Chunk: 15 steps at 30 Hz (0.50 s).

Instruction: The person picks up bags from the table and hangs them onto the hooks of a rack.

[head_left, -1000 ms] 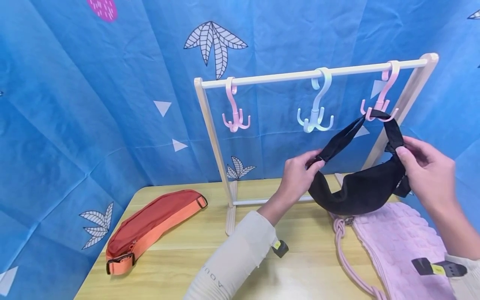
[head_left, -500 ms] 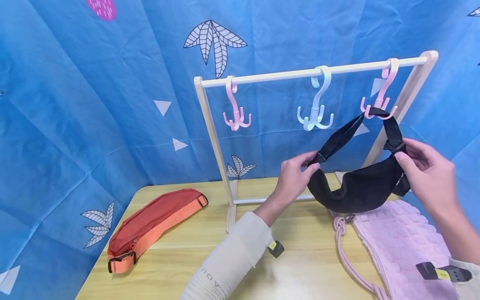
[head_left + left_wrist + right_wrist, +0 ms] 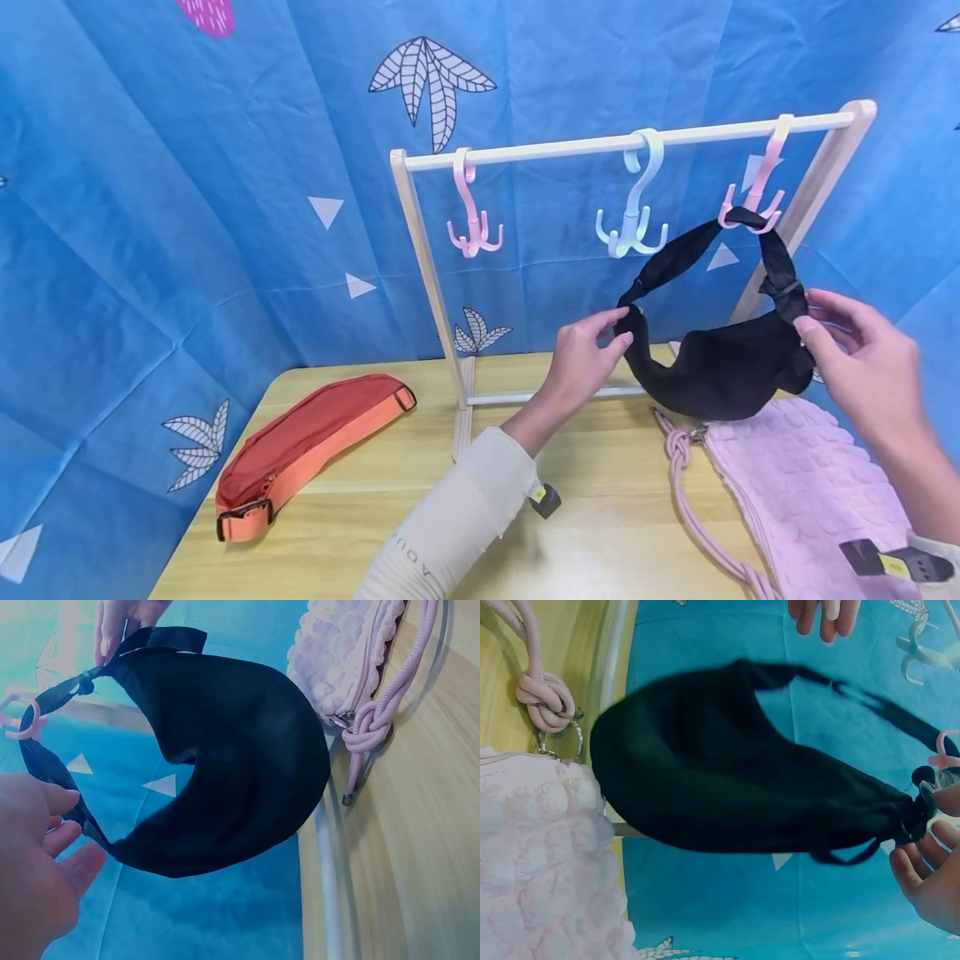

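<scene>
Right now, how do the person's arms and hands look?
The left hand and right hand are bare. The left sleeve is off-white with dark lettering; the right sleeve is off-white too. Each carries a black device with a yellow patch.

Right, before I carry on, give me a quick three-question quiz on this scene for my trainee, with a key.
1. True or false: the strap of the black sling bag is looped over the light blue hook.
2. In the head view, which bag lies on the table left of the rack?
A) pink puffy bag
B) red belt bag
C) black sling bag
3. How many hooks hang from the rail?

Key:
1. False; it is over the right-hand pink hook.
2. B.
3. Three: two pink, one light blue.
</scene>
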Available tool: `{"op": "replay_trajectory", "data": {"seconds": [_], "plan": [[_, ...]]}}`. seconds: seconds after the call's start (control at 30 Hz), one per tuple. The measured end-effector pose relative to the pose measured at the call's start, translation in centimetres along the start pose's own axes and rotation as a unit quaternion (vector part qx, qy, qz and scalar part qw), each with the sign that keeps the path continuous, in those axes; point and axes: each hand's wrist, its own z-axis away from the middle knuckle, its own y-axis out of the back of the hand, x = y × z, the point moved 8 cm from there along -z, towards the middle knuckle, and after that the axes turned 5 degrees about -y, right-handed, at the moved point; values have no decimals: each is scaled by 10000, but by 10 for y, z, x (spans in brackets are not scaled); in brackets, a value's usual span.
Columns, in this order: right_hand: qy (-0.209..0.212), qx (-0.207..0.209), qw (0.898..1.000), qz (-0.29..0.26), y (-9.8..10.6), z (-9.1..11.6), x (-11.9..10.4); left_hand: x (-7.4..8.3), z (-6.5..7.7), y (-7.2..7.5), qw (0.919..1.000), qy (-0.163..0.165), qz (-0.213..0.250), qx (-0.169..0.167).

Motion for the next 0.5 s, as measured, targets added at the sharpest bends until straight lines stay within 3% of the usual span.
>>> {"op": "replay_trajectory", "data": {"seconds": [0.27, 0.5], "plan": [[212, 28, 9998, -3, 0, 6, 4, -4, 8, -6, 9996, 78, 9, -264], [173, -49, 9998, 71, -3, 13, 10, -5, 12, -10, 9989, -203, -59, -419]]}}
